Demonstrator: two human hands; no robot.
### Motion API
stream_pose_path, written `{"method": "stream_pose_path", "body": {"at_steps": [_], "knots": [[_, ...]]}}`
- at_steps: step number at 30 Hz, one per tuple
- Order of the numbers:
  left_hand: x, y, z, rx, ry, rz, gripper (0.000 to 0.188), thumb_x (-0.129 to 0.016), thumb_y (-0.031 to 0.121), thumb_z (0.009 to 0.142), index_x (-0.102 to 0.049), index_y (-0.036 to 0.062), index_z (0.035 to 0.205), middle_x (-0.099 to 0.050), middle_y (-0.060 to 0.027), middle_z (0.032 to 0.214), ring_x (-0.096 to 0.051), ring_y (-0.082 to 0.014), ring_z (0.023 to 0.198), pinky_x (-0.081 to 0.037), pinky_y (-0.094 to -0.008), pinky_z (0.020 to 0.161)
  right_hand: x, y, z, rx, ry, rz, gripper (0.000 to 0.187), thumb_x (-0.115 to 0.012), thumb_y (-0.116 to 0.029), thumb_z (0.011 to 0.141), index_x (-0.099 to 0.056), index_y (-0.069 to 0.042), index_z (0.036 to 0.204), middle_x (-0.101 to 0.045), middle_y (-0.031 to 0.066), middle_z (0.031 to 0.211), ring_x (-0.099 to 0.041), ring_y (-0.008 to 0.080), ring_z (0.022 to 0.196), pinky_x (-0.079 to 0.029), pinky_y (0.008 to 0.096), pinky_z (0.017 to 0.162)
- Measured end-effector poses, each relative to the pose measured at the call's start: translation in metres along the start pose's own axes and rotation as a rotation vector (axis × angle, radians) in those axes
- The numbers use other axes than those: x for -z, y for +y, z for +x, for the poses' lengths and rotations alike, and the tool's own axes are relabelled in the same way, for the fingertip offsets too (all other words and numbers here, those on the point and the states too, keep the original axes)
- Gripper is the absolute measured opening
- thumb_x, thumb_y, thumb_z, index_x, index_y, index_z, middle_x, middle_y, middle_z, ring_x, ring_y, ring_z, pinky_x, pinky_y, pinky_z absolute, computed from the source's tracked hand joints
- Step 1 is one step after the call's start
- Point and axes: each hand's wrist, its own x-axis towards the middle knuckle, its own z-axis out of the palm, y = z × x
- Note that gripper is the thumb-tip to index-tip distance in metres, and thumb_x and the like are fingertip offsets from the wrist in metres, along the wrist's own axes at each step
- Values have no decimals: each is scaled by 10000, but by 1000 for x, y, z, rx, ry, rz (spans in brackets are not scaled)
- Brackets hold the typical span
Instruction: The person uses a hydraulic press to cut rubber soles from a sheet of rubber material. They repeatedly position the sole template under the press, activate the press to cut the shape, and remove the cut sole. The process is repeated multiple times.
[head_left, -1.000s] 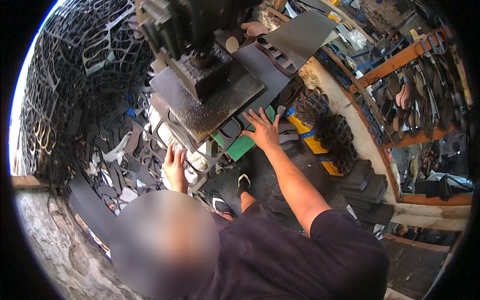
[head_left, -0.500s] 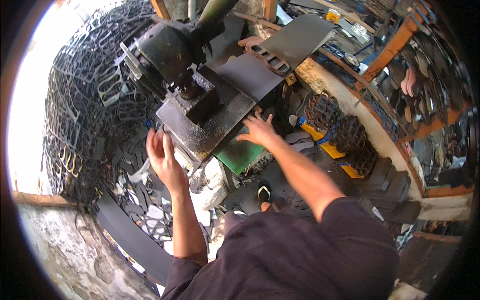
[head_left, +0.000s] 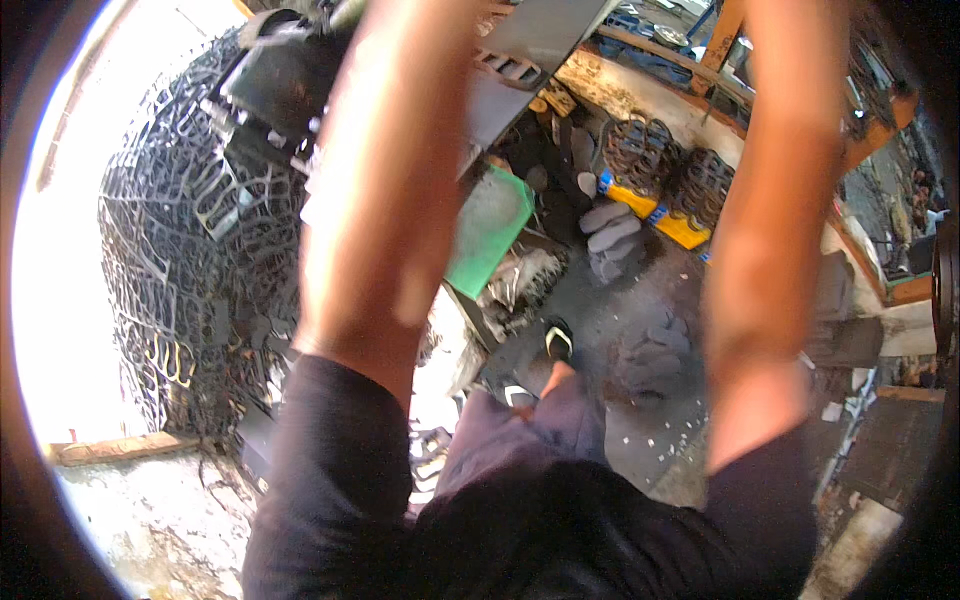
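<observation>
Both my arms reach up past the top edge, so neither hand shows. My left forearm [head_left: 385, 200], blurred and close, covers much of the dark machine [head_left: 270, 95] and its table. My right forearm [head_left: 775, 210] rises on the right side, also blurred. Between them a green board [head_left: 495, 225] with a dusty surface sits below the machine table. Behind my left arm a grey sheet [head_left: 545, 35] extends to the upper right, and a dark slotted sole-shaped piece [head_left: 508, 68] lies on it. What the hands hold or touch cannot be seen.
A tall heap of black cut-out scraps [head_left: 170, 240] stands at left. Yellow-and-blue boxes [head_left: 680, 228] carry dark looped pieces [head_left: 640, 155]. Grey sole-shaped pieces [head_left: 610, 240] and another pile [head_left: 652, 350] lie on the floor near my sandalled foot [head_left: 558, 345]. Wooden shelving [head_left: 720, 45] lines the right.
Both hands have left the machine table and green board and risen out of view beyond the top edge. The view has shifted, showing more floor and my legs.
</observation>
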Motion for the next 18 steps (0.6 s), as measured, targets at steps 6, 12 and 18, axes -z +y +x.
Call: {"method": "stream_pose_path", "body": {"at_steps": [6,12,18], "knots": [[-179,9,-256,-282,-1025,159,436,-579,436,950,-660,120,1240,-634,-60,1219,-525,-289,1272,-356,-502,1107,-59,-50,-386,-316,-683,406,783,-782,-453,838,-481,-134,1487,-547,150,1420,-504,411,1312,-371,596,1075],[-72,64,-344,361,-417,-588,662,-744,369,907,-494,108,1463,-530,-153,1469,-428,-304,1450,-195,-568,1240,49,20,-190,1,-547,8,891,-695,-739,789,-575,-58,1350,-679,154,1178,-648,381,1067,-470,532,924],[-64,-19,-473,1088,-859,60,401,-516,350,1064,-670,51,1283,-662,-203,1288,-521,-484,1300,-129,-701,1186,115,8,63,480,-237,-353,629,-560,-666,934,-736,-106,1162,-728,160,1029,-684,359,951,-512,457,825]]}}
